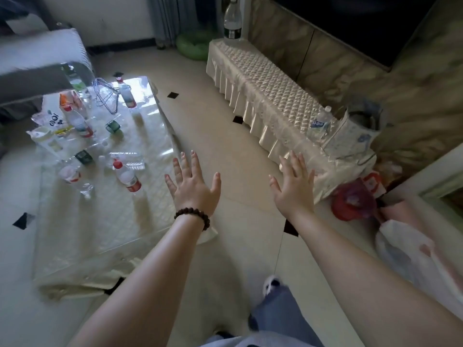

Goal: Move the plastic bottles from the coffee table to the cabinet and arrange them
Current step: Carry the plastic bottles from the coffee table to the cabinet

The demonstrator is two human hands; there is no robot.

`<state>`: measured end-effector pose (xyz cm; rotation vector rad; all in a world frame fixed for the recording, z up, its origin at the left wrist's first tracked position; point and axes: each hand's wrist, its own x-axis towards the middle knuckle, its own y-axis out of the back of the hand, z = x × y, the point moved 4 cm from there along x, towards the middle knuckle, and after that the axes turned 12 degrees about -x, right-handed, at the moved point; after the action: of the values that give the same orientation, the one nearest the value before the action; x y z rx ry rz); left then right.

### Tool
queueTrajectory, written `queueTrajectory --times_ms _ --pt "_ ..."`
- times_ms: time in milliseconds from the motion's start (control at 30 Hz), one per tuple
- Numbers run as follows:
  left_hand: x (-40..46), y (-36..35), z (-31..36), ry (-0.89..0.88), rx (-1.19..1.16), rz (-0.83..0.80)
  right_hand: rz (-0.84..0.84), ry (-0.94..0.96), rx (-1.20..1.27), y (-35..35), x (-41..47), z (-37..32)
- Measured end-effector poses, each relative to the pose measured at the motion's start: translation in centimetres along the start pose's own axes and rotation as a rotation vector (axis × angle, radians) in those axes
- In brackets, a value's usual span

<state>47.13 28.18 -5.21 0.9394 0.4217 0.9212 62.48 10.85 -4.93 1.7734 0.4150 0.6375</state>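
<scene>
plastic bottles point(126, 176): crowded on the glass worktop point(150, 136), some lying flat. fingers of left hand point(193, 182) and right hand point(294, 185) spread, empty, in mid-air. risk: one reach topples neighbours; rounded bottles roll off cabinet point(270, 101).

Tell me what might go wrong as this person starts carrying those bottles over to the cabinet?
Both hands, left hand and right hand, are empty and open. The bottles lie crowded on the coffee table among wire hangers and wrappers, so grabbing one may roll others off the glossy edge. The cabinet has a quilted cover, where upright bottles may wobble.
</scene>
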Motion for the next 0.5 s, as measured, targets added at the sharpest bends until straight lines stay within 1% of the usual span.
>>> queueTrajectory --times_ms 133,267,400,500 --pt "7.2 -2.8 1.3 0.046 0.030 0.047 -0.002 0.047 0.013 -2.8 8.8 1.3" --pt "15.7 -5.7 3.1 0.122 0.044 0.101 -0.008 0.111 0.039 -5.0 20.1 2.6" --pt "23.5 -6.8 5.5 0.242 -0.004 0.173 -0.031 0.228 0.082 -6.3 30.8 2.2" --pt "27.8 -6.9 6.6 0.321 0.000 0.223 -0.052 0.310 0.104 -7.4 37.0 1.2"
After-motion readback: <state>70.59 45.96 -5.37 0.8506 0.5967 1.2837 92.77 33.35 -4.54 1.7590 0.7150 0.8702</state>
